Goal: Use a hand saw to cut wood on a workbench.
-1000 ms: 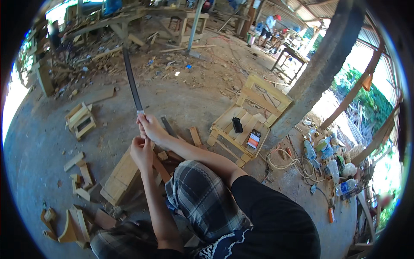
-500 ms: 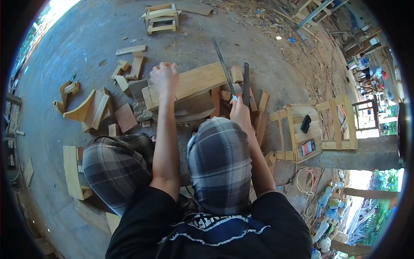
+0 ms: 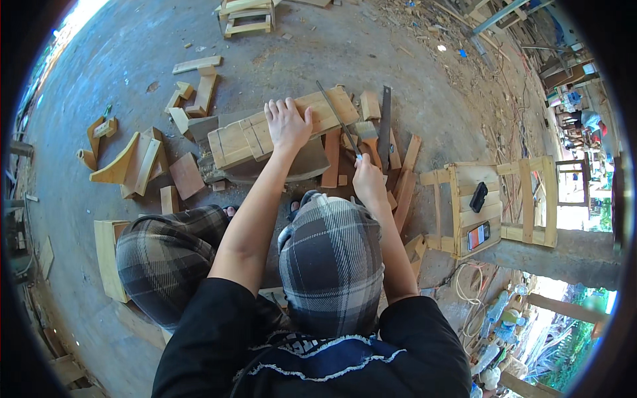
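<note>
Flatly, the left hand (image 3: 287, 125) spreads on a pale, line-marked wooden block (image 3: 229, 143), the right hand (image 3: 369, 178) gripping a slim blade (image 3: 340, 121).

Hands (image 3: 369, 176) now apart, left hand (image 3: 287, 126) on plank (image 3: 247, 137)

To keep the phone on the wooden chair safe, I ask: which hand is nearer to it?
Right. The right hand, gripping a long thin tool, is left of the phone. The left hand is farther left, on the wooden block.
</note>
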